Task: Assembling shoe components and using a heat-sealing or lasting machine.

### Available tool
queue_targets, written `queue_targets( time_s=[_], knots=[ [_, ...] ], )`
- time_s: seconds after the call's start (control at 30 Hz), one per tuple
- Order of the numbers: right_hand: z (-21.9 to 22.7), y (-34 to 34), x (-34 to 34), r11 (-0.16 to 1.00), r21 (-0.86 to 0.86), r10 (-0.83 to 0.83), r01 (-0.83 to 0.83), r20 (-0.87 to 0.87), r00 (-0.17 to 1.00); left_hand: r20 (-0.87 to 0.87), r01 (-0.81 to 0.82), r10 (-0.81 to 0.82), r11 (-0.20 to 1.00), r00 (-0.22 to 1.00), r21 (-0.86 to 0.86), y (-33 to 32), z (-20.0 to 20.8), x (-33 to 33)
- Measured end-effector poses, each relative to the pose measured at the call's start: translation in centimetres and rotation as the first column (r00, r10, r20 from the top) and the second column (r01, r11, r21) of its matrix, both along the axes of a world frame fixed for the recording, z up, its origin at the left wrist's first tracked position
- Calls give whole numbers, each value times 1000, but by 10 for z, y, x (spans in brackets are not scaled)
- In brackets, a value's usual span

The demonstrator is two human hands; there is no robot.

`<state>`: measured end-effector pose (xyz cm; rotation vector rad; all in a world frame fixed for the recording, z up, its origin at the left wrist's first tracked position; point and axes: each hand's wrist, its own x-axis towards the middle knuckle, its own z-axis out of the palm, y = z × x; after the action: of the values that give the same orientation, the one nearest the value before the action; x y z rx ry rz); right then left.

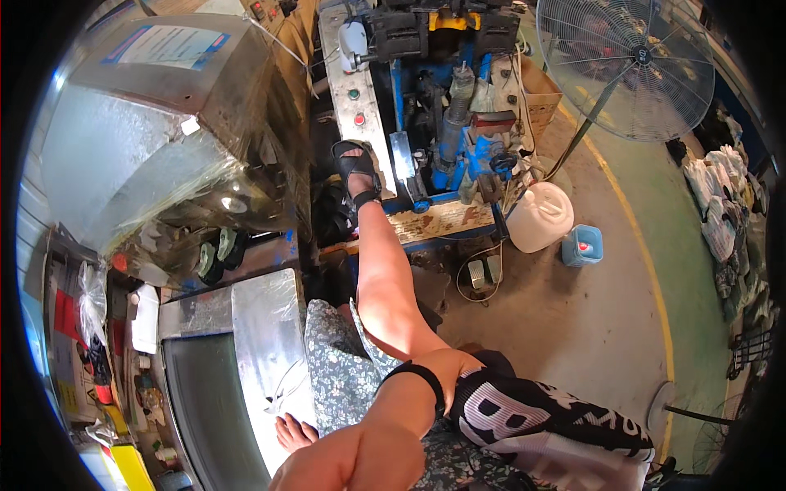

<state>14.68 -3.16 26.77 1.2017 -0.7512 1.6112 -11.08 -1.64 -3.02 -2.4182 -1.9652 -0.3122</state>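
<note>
My right arm, in a short black-and-white sleeve [532, 417], bends at the elbow. A black band [426, 378] circles its forearm. Large and close at the lower edge is my right hand [352, 458]; its fingers are cut off or hidden. My left hand is not in view. Floral fabric [336, 372] lies beneath the arm. From it a bare leg [385, 274] stretches forward to a black strappy sandal [357, 168], worn on the foot beside the machine panel. What look like bare toes [295, 430] show over a silvery surface [266, 344].
Ahead stands a blue and black machine [458, 123] with a button panel [352, 94]. A large fan [630, 61], white jug [540, 217] and blue tub [582, 245] stand right. Plastic-wrapped metal housing [155, 123] and a dark belt [217, 409] are left. Bagged goods [725, 213] line the far right.
</note>
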Motion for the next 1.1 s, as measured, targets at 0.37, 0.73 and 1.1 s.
queue_targets(
  time_s=[0.37,0.73,1.1],
  knots=[
    [-11,5,27,964,263,-101,21,292,951,46,-49,50,999,998,-15,-26,-6,-17],
    [-208,2,106,2,982,-380,191,178,-908,19,-80,81,996,996,-44,-25,-28,-43],
    [-255,21,77,25,952,-421,304,286,-861,-14,-53,54,996,998,68,-22,-52,-51]
  ],
)
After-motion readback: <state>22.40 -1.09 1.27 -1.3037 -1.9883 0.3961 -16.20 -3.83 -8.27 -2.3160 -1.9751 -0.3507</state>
